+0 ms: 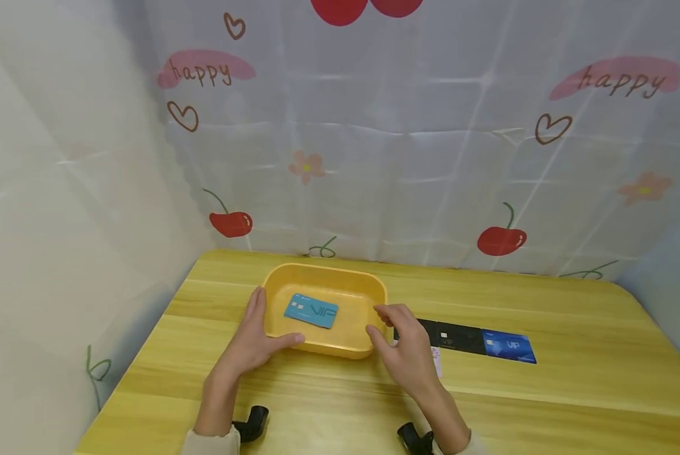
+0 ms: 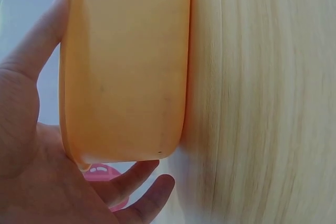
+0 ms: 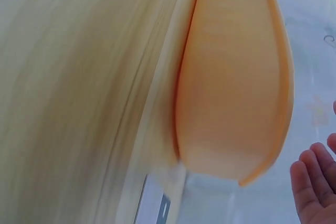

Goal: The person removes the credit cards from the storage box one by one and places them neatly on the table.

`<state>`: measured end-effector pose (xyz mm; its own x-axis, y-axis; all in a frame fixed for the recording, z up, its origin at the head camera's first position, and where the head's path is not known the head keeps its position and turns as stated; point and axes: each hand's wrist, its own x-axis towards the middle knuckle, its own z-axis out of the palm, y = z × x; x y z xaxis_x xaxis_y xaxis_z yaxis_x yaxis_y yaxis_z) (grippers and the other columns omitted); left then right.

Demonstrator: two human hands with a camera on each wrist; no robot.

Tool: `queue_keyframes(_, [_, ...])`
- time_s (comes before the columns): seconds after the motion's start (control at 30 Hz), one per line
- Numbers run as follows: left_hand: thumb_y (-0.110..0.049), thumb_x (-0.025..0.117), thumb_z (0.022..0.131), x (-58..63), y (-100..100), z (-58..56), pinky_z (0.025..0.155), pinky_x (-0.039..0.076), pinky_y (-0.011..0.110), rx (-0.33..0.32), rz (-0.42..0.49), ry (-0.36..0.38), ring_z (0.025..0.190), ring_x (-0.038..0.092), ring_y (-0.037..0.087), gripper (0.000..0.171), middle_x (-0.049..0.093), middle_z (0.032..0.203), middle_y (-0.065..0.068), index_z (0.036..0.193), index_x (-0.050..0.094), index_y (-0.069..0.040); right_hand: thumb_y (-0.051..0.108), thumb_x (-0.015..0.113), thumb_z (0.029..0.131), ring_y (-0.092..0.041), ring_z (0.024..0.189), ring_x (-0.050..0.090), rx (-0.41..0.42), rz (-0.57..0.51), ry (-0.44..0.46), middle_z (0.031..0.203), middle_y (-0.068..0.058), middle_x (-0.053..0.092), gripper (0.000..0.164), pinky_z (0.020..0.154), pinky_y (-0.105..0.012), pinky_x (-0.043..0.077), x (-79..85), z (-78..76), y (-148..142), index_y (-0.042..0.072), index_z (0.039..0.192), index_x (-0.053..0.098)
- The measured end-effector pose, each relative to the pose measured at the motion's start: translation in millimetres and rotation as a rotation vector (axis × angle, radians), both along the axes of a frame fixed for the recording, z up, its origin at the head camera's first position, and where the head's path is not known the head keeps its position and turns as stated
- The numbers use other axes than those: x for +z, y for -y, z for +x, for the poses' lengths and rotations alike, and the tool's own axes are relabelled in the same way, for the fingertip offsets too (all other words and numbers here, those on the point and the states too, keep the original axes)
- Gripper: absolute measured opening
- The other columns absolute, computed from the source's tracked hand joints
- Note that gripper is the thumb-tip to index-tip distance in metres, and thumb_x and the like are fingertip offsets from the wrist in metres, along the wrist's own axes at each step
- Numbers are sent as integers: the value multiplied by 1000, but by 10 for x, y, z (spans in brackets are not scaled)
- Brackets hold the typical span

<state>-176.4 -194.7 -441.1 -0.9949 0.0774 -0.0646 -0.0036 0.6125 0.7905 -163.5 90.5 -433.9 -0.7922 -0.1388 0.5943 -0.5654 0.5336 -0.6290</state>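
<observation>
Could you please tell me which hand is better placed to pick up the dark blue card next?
Probably the right hand: it is nearer the dark blue card, on that side of the yellow tray, and looks empty. The left hand touches the tray's opposite end.

Between left fingers and right fingers: yellow-orange tray, teal card. Right of right fingers: black card, blue card. Beneath: yellow wood-grained table.
</observation>
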Motion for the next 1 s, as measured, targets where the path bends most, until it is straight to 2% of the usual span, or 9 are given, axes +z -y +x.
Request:
queue_keyframes(0.23, [-48, 81, 79, 6, 3, 16, 115, 15, 54, 0, -12, -1, 148, 3, 38, 126, -8, 163, 19, 156, -5, 1, 4, 79, 82, -21, 87, 60, 35, -49, 13, 97, -2, 63, 31, 75, -41, 53, 20, -48, 214, 4, 111, 69])
queue_keyframes(0.4, [-48, 81, 78, 9, 24, 23, 115, 15, 53, 3, -20, -7, 148, 3, 38, 126, -8, 163, 20, 156, -5, 2, 7, 79, 83, -22, 89, 59, 70, -10, 47, 101, -5, 63, 33, 77, -44, 52, 64, -115, 380, 3, 114, 68])
queue_keyframes(0.57, [-47, 81, 79, 2, 19, 18, 115, 16, 55, 7, -12, -7, 148, 5, 40, 126, -8, 163, 19, 156, -5, 1, 9, 77, 85, -25, 92, 57, 99, 29, 108, 102, -7, 61, 36, 78, -41, 51, 83, -172, 503, 0, 118, 66])
queue_keyframes(0.83, [-47, 81, 79, -11, -7, 7, 114, 18, 57, -2, -7, -17, 147, 5, 41, 125, -8, 163, 20, 156, -5, 2, 11, 75, 88, -27, 104, 60, 124, 37, 153, 116, -11, 62, 38, 87, -44, 51, 71, -259, 667, -1, 123, 65])
queue_keyframes(1.0, [-47, 81, 79, 1, -14, 5, 114, 18, 56, -3, -7, -9, 147, 5, 41, 126, -8, 163, 19, 156, -5, 2, 12, 74, 89, -29, 108, 61, 155, 59, 189, 119, -13, 62, 39, 89, -44, 51, 78, -360, 756, -1, 125, 64])
